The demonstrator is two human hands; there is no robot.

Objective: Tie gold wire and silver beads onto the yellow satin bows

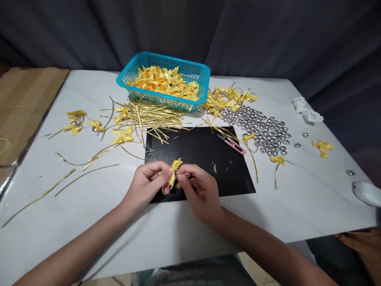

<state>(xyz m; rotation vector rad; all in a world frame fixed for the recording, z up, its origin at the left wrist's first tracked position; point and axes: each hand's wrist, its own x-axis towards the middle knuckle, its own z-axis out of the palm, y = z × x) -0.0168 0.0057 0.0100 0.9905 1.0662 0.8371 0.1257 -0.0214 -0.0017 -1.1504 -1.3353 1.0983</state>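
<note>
Both hands are working one small yellow bow (172, 178), holding it above the near part of a black mat (193, 153). My left hand (149, 180) is pinching it, thumb and fingers clamped on its left side. My right hand (202, 188) is gripping from the other side, fingertips closed on the bow's right edge. Hands are nearly meeting, just the bow between. Can't tell what else my fingers are covering.

Mat is lying flat on the white surface (104, 206). Pink-handled snips (235, 146) are resting at its right edge, blades pointing up-left. Few tiny yellow scraps (214, 168) are sitting on the mat near my right hand.

Beyond the mat: gold cords (157, 115) are lying in a heap, some ends overlapping its far left corner. Blue basket (163, 94) is standing behind them, holding a pile of yellow bows (166, 83). Right of it, corded bows (229, 99) are bunching up, next to a spread of shiny silver pieces (264, 131).

Left side: more bows (122, 136) and loose cords (44, 194) are lying scattered. Far right: a single bow (323, 147) is lying near a crumpled white piece (306, 111). Dark curtain (166, 28) is hanging behind everything.
</note>
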